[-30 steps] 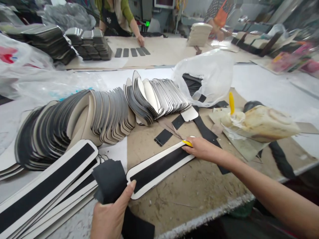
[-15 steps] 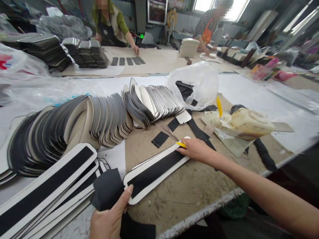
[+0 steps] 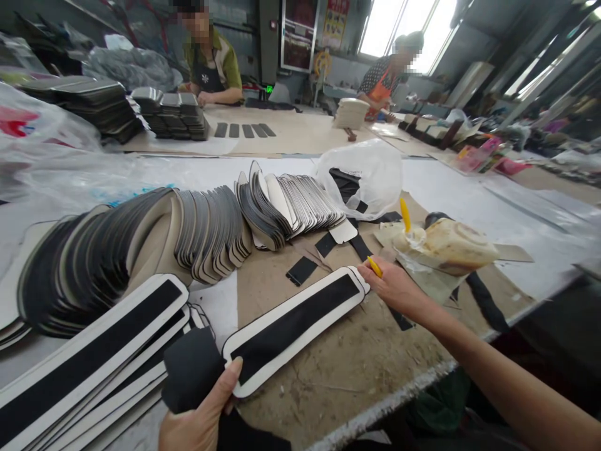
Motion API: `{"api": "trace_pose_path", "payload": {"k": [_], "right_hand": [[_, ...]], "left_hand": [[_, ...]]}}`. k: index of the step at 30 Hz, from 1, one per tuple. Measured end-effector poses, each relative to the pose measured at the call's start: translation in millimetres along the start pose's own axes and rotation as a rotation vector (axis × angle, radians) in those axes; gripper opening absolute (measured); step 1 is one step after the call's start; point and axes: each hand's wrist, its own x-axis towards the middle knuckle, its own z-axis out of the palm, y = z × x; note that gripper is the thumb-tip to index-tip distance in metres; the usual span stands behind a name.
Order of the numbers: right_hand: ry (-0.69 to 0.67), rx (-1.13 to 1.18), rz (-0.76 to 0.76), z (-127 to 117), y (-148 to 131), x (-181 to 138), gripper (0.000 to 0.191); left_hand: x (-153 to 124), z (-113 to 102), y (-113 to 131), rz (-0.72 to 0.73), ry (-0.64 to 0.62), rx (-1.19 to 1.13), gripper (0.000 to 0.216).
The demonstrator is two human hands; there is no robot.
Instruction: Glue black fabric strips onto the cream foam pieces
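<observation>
A long white panel (image 3: 263, 382) with rounded ends lies slanting across the brown board, a black strip (image 3: 295, 329) along its middle. My left hand (image 3: 201, 407) grips the panel's near end, thumb on top and fingers beneath. Beside that hand is a wide black piece of material (image 3: 192, 369). My right hand (image 3: 394, 285) is closed around a small yellow-handled tool (image 3: 374, 266) at the panel's far end; the tool's tip is hidden. Another panel edge shows under the top one there. Similar strip-covered panels (image 3: 94, 351) lie overlapped at the left.
Fanned stacks of curved pieces (image 3: 126, 250) stretch behind the panels. A stained glue container (image 3: 460, 244) with a yellow stick (image 3: 404, 214) stands at right, near a plastic bag (image 3: 375, 181) of black pieces. Black scraps (image 3: 301, 270) lie between. Two people work across the table.
My right hand has moved off the black strip to the panel's far end, with the yellow tool now tilted upward. The person at back left has drawn a hand back from the dark pieces.
</observation>
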Motion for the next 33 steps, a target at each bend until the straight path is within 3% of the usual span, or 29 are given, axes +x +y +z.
{"api": "trace_pose_path", "payload": {"k": [5,9,13,20,22,27,33], "right_hand": [[-0.185,0.317,0.013,-2,-5,-9,0.036],[-0.313,0.565,0.148,-6,-15,-16,0.039],[-0.324,0.649,0.101,-9,-13,-20,0.042],[-0.343,0.977,0.248,0,1,-25,0.044],[-0.355,0.998,0.253,0,1,-25,0.043],[-0.328,0.829,0.226,-1,-1,-22,0.042],[-0.313,0.701,0.187,7,7,-16,0.042]], "left_hand": [[0,2,-3,-0.124,0.021,-0.109,0.037],[-1,3,-8,-0.005,0.009,-0.1,0.039],[-3,3,-8,0.012,-0.02,-0.132,0.043],[-7,1,-9,-0.199,-0.283,-0.349,0.051],[-7,3,-10,-0.178,-0.297,-0.352,0.047],[-6,5,-11,0.06,-0.273,-0.278,0.036],[-8,4,-11,0.124,-0.262,-0.258,0.032]]}}
